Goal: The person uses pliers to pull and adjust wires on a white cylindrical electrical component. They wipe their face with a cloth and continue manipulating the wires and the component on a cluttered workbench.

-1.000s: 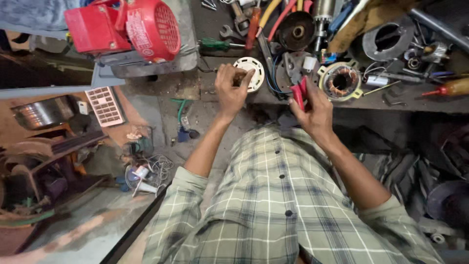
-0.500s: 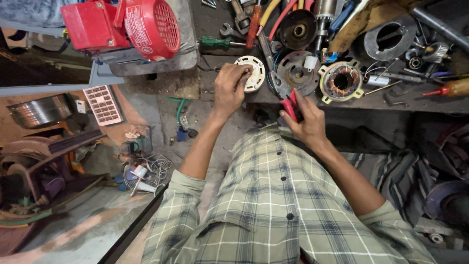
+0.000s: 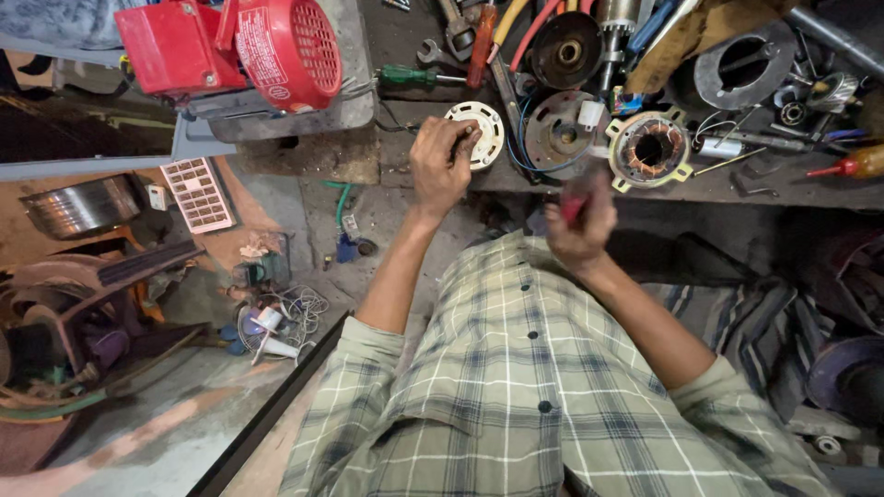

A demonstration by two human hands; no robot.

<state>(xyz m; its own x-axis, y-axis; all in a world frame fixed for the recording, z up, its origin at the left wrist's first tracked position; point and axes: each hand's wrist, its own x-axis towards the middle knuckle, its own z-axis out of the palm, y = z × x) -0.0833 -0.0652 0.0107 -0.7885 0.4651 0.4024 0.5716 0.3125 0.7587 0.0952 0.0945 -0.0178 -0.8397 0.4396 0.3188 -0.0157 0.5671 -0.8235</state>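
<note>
Head view, only one. Right hand (image 3: 578,225) is motion-blurred; fingers curled round something red (image 3: 573,204), mostly hidden in the fist, can't tell what kind of tool it is. It hangs off the bench edge, above the checked shirt (image 3: 516,387), touching nothing on the bench.

Left hand (image 3: 442,164) is sharper: fingers bent down onto the near edge of a white round plastic disc (image 3: 481,131), covering its left part. Can't tell if it pinches the disc or just presses it. Disc lies flat on the workbench (image 3: 368,156), near the front edge.

Around: one red motor with fan grille (image 3: 249,46) top left, cut off by the frame top. One green-handled screwdriver (image 3: 414,76) just behind the disc. One grey end cover with blue wires (image 3: 557,129) just right of the disc. One stator with copper winding (image 3: 648,147) right of that, behind the right hand. One dark round housing (image 3: 568,48) further back. One orange-handled tool (image 3: 852,166) far right, tip cut off. Loose tools at the top edge are cropped and too cluttered to count.

Below the bench, left: one white grid panel (image 3: 198,193), one metal bowl (image 3: 83,204), tangled wires (image 3: 276,317), blurred.
</note>
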